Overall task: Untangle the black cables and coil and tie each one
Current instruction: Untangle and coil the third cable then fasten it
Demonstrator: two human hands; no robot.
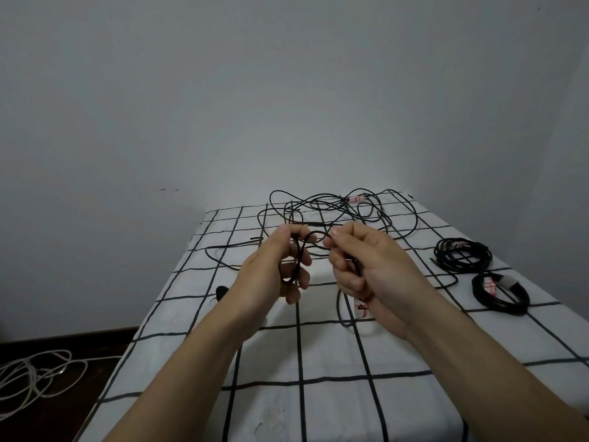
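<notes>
Winding the first turns of a coil looks like the step in hand. On the near side of the tangle (334,212), the left hand (280,266) curls its fingers round a small loop of black cable (299,261), and the right hand (360,266) pinches the same strand, so both grips are closed on it. Right of the tangle, a coiled bundle (462,253) and a second bundle (500,291) lie finished on the worktop (287,393). Next, I judge, the strand needs drawing free of the tangle without dragging the rest.

A bed (318,355) with a grid-patterned sheet carries a cable tangle (334,208) at its far end; a farther coil (441,255) and a nearer coil (497,303) lie at right.
</notes>
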